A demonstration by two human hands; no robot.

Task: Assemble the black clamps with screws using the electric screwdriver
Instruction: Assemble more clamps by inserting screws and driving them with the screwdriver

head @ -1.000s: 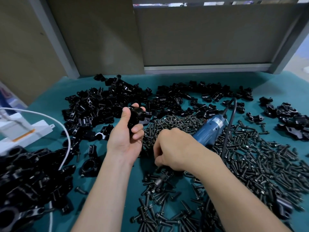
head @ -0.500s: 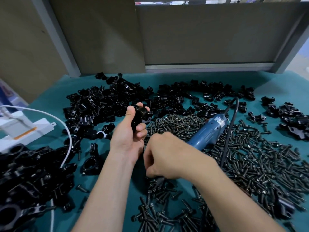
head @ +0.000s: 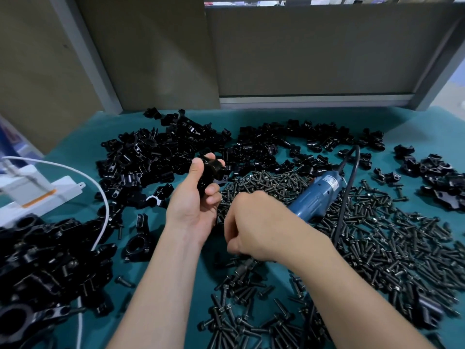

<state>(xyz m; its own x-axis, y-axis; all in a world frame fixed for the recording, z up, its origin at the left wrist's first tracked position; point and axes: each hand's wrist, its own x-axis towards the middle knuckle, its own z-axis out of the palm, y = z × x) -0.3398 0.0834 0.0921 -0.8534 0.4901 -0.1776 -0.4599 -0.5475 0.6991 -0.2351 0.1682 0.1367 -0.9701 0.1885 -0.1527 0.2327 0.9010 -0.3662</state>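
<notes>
Plainly, the coming move turns on where the screwdriver's tip points. At far left the counter [head: 75, 142] carries a white power strip [head: 37, 192] and, nearer the person, a heap of clamps [head: 45, 263]. Some of these seem to have screws already in them.

Next along, the left hand [head: 193, 205] is raised off the counter with its grip closed on one clamp [head: 212, 170]. The thumb is on the near side and the fingers curl over the far side. The clamp's drilled end juts right, toward the other hand.

Just right of that, and nearer the person, the right hand [head: 259, 233] is clenched round the screwdriver [head: 317, 195]. The tool's long axis runs on a slant: blue body and cord up to the right, dark nose out under the fist down to the left, low among the screws [head: 377, 248]. So the tip points toward the person and away from the clamp, which sits above and left of the fist — near it, but apart.

By the look of it, a screw is being taken onto the bit, though whether one is seated there cannot be told. The next move would likely need the nose swung up and leftward — into line with the clamp's hole — with the left hand steadying the part.
</notes>
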